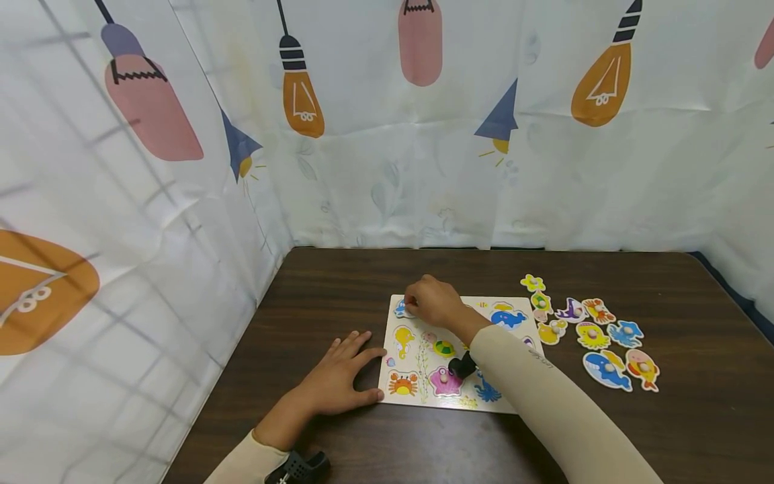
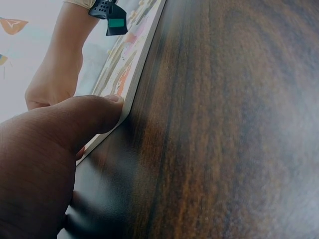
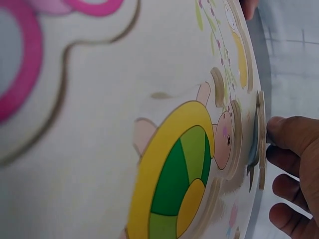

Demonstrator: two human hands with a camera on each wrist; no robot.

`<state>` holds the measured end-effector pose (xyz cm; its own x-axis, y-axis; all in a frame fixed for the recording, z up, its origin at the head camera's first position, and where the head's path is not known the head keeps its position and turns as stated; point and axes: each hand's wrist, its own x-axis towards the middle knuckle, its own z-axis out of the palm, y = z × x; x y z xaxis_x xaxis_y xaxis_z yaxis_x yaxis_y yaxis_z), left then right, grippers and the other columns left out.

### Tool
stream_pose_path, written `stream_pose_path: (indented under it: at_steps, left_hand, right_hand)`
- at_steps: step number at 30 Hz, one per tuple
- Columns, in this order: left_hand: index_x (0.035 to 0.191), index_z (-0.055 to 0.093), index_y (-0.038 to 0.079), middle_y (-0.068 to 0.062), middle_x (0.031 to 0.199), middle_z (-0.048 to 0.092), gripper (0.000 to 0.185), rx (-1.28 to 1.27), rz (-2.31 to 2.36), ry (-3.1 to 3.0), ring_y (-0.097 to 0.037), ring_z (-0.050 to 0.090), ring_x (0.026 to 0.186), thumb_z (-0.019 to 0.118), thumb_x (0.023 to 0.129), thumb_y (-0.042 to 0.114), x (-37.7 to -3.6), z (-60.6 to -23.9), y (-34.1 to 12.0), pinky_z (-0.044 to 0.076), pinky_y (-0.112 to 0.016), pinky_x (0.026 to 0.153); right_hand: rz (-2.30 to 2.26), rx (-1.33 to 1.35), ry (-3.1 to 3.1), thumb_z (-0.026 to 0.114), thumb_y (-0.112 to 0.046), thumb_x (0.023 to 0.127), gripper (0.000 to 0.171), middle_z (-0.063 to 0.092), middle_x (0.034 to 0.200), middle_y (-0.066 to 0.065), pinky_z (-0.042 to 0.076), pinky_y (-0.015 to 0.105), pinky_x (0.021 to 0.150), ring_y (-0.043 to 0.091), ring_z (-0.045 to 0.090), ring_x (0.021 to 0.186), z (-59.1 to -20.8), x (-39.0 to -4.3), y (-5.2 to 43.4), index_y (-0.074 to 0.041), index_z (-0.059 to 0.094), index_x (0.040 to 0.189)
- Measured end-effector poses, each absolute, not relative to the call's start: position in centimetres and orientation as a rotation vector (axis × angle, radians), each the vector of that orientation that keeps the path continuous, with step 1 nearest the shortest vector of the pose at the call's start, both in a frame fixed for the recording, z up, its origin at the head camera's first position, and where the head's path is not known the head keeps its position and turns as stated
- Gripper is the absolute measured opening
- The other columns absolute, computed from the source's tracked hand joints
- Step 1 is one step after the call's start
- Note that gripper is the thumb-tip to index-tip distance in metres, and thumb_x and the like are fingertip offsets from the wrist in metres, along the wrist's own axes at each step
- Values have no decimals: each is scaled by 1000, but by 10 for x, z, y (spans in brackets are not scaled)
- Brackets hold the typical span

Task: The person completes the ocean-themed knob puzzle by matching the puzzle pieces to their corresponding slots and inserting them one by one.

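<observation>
A white wooden puzzle board [image 1: 417,393] with sea-animal pictures lies on the dark table. My left hand [image 1: 347,366] rests flat on the table, fingers straight, its thumb [image 2: 94,114] pressed against the board's left edge [image 2: 142,59]. My right hand [image 1: 418,306] reaches over the board's far left corner and pinches a blue puzzle piece [image 1: 402,310] by its knob. In the right wrist view the piece [image 3: 256,142] shows edge-on, just above the board, with my fingers [image 3: 294,139] behind it. A painted turtle [image 3: 174,179] fills the board beside it.
Several loose animal pieces [image 1: 592,333] lie on the table to the right of the board. A curtain with lamp prints [image 1: 387,134] closes off the back and left sides. Bare wood [image 1: 695,417] runs along the front right.
</observation>
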<state>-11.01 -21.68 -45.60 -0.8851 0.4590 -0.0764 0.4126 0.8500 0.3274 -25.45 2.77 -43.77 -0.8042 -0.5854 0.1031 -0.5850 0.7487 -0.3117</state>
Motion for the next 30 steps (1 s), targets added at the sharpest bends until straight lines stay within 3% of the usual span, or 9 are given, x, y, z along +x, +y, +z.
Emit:
stream_pose_path:
  at_steps: [30]
  left_hand:
    - [152, 47, 33, -10, 166, 28, 74, 685, 433, 2870, -35, 19, 154, 61, 90, 72, -111, -457, -217, 14, -61, 121]
  right_hand:
    - [-503, -973, 2933, 73, -27, 97, 6, 64, 90, -11, 49, 31, 68, 11, 50, 85, -439, -255, 30, -22, 76, 98]
